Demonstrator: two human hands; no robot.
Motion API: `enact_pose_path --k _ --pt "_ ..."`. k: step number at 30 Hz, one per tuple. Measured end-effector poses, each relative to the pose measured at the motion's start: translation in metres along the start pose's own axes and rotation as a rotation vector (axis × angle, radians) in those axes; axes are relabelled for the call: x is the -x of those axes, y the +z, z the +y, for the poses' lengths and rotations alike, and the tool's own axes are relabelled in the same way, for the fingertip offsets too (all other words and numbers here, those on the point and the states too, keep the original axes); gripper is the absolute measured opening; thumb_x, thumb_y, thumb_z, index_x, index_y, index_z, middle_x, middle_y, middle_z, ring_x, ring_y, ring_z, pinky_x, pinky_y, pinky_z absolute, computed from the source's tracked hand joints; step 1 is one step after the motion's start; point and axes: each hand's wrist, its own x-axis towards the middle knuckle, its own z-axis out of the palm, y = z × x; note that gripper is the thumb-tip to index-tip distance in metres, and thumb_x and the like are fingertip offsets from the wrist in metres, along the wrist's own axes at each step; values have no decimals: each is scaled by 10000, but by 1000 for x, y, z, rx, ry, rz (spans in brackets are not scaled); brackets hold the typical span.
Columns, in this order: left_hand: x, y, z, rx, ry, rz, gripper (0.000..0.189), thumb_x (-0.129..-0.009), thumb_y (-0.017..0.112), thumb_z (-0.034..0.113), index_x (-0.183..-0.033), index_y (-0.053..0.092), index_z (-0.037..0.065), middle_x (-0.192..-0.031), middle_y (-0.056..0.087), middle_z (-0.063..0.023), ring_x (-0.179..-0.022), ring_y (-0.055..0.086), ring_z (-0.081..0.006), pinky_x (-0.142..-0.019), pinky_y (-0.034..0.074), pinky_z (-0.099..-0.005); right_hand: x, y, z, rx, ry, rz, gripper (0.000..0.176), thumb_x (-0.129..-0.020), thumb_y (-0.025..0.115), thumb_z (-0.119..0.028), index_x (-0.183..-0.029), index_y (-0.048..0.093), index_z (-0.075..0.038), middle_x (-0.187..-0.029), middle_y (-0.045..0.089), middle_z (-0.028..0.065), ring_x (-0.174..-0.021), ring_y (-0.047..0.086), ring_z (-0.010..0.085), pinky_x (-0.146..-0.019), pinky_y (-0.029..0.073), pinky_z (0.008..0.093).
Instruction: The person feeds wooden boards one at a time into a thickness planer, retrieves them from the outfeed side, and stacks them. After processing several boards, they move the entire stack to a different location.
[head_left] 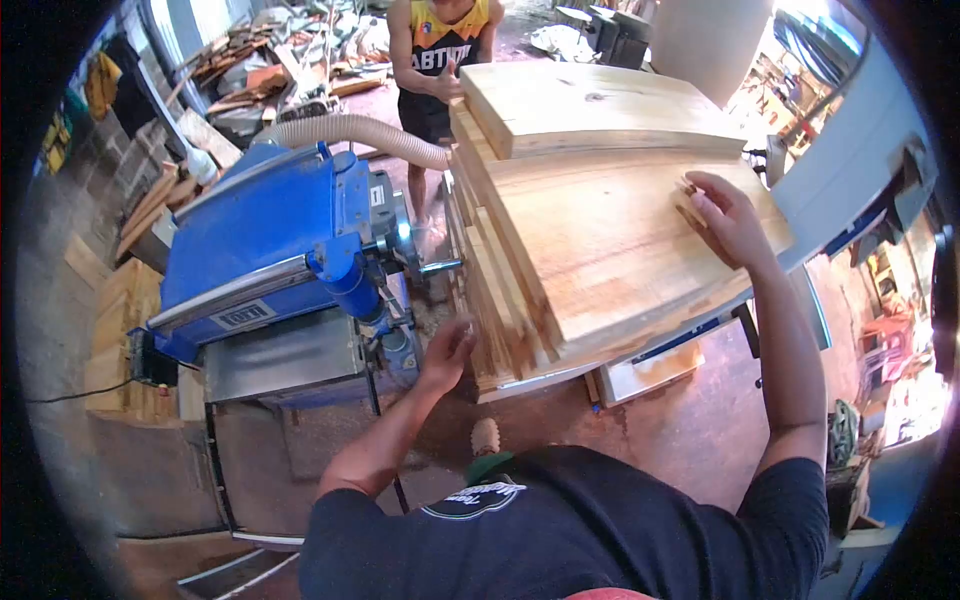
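Note:
My right hand (722, 218) is over the right part of the top wooden board (610, 240), its fingers loosely bent and apart, with nothing visible in it. Beside the left edge of the board stack (495, 300), my left hand (449, 352) is held with thumb and fingers apart and empty. A second thick board (600, 105) lies on the far side of the stack. Several boards are layered below, their edges uneven.
A blue planer machine (250, 225) with a crank handle (440, 267) stands at the left, a ribbed hose (350, 128) behind it. Across the stack is another person (445, 60), one hand near the far board. Scrap wood (270, 80) is piled behind.

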Motion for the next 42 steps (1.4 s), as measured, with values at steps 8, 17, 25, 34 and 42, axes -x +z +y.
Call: enact_pose_path --k 8,17,25,34,42 --pt "20 64 202 433 365 217 627 -950 473 404 -1364 363 -54 -1376 422 -152 -1285 384 -233 -1086 256 -349 4 -114 177 525 290 134 492 -852 618 -403 -1125 577 5 -1030 638 189 -980 599 346 -873 458 357" --pt "-7 101 281 341 92 316 583 -931 500 220 -1432 281 20 -1336 472 -125 -1213 442 -200 -1035 317 -329 8 -131 177 474 149 35 546 -856 577 -466 -1095 581 25 -1039 627 250 -991 605 354 -857 460 413" --pt "112 38 290 409 30 126 683 -864 506 0 -1456 169 -22 -1426 369 -162 -1265 427 -217 -1055 336 -334 146 -139 119 -61 305 -153 588 -891 622 -221 -1385 333 -89 -1062 585 205 -957 599 182 -767 496 267" --pt "312 -70 221 630 208 369 726 -818 562 235 -1435 265 -7 -1448 363 -148 -1326 365 -268 -1110 261 -388 305 87 92 -862 406 -185 584 -911 572 -331 -1342 396 21 -1340 471 133 -1229 443 227 -1057 329 362" --pt "394 -180 92 1040 61 980 484 -901 582 281 -1301 442 47 -1270 517 -119 -1224 449 -258 -1012 388 -403 392 274 -116 -817 490 -153 581 -885 630 -274 -1317 392 35 -1256 519 134 -1139 506 221 -999 381 346"
